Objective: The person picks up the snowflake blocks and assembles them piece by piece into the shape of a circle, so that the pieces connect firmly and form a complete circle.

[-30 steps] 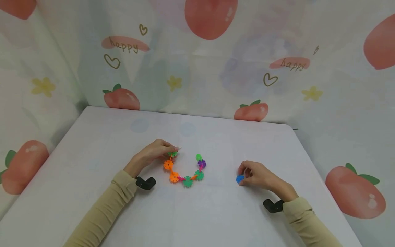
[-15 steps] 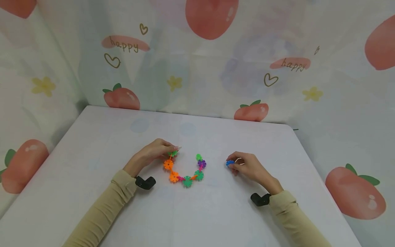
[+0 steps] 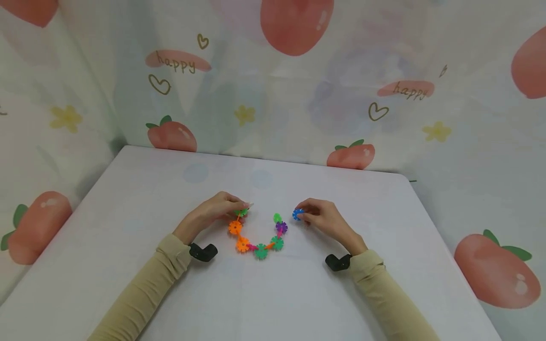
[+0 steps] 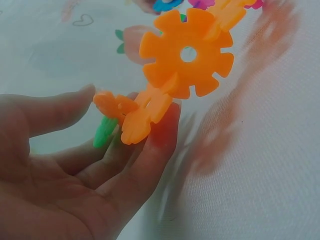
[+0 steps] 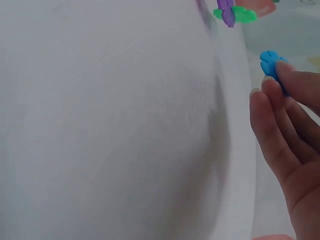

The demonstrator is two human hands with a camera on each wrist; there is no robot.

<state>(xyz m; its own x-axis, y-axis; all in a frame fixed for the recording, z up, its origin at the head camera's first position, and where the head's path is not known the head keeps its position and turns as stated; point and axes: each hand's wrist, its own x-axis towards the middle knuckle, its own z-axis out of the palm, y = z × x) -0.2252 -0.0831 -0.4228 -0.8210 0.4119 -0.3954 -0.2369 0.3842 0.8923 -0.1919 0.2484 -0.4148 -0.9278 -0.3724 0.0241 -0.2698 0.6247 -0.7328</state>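
A chain of interlocking snowflake discs in orange, pink, teal-green and purple hangs in a U shape over the table. My left hand (image 3: 216, 208) pinches its left end at a green disc (image 3: 241, 212). In the left wrist view a large orange disc (image 4: 167, 55) shows its round centre hole, and the fingers are curled about the pieces below it. The chain's right end carries a purple disc (image 3: 281, 228) and a light green disc (image 3: 277, 218). Just right of that end, my right hand (image 3: 327, 217) pinches a blue snowflake disc (image 3: 297, 214) between thumb and fingers, apart from the chain.
The white table (image 3: 273, 298) runs back to a cloth backdrop (image 3: 281, 94) printed with peaches, hearts and flowers. Black wrist devices sit by both cuffs, the left one (image 3: 203, 252) and the right one (image 3: 338, 262), close above the tabletop.
My right hand has carried the blue disc left and away from me, up beside the chain's right end. The left hand and the chain have stayed nearly still; the head view shifted slightly.
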